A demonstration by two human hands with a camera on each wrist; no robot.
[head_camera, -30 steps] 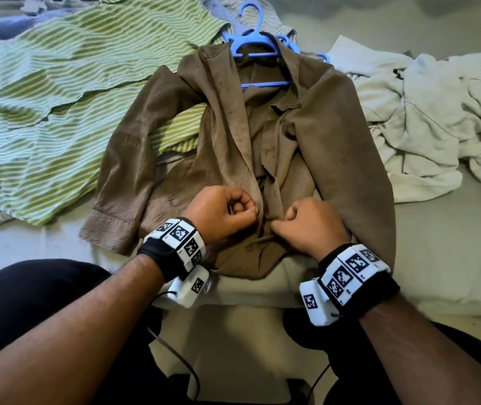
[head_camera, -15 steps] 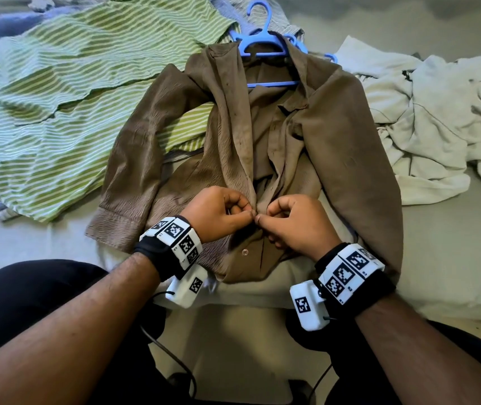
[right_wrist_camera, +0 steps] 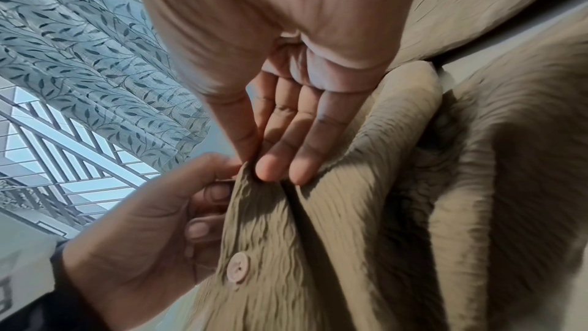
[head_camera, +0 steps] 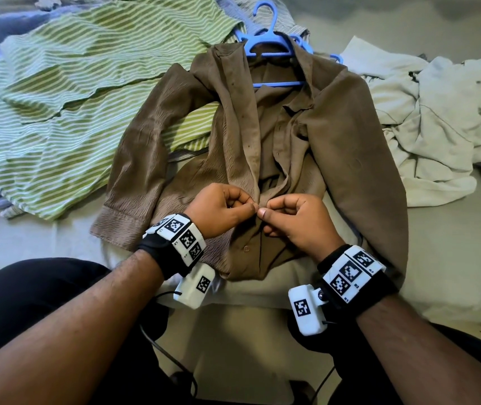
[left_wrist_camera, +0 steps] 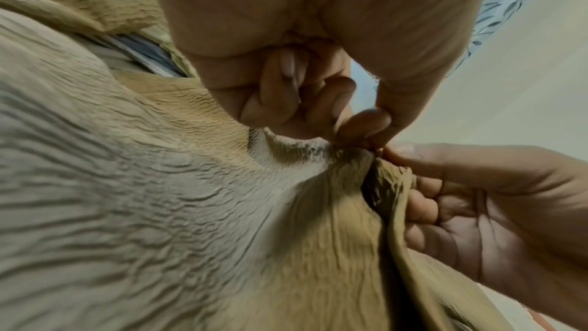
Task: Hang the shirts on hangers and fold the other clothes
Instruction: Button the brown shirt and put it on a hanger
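A brown crinkled shirt (head_camera: 347, 135) lies face up on the bed, hung on a blue hanger (head_camera: 271, 45) whose hook points away from me. My left hand (head_camera: 221, 211) pinches the edge of the shirt's left front panel. My right hand (head_camera: 294, 217) pinches the edge of the other panel, thumb tip against my left thumb. In the left wrist view the two fabric edges (left_wrist_camera: 375, 167) meet between both hands. The right wrist view shows a pale button (right_wrist_camera: 237, 267) on the placket just below the pinch. Another button (head_camera: 245, 248) shows lower down.
A green and white striped shirt (head_camera: 67, 106) is spread on the bed at the left, partly under the brown sleeve. A heap of white clothes (head_camera: 437, 124) lies at the right. More blue hangers (head_camera: 335, 57) peek from behind the brown shirt. My dark-clad knees are at the bed's near edge.
Both hands have risen slightly and come together, drawing the two front edges of the brown shirt to meet at the thumbs. The right hand has turned from a fist on the cloth into a pinch.
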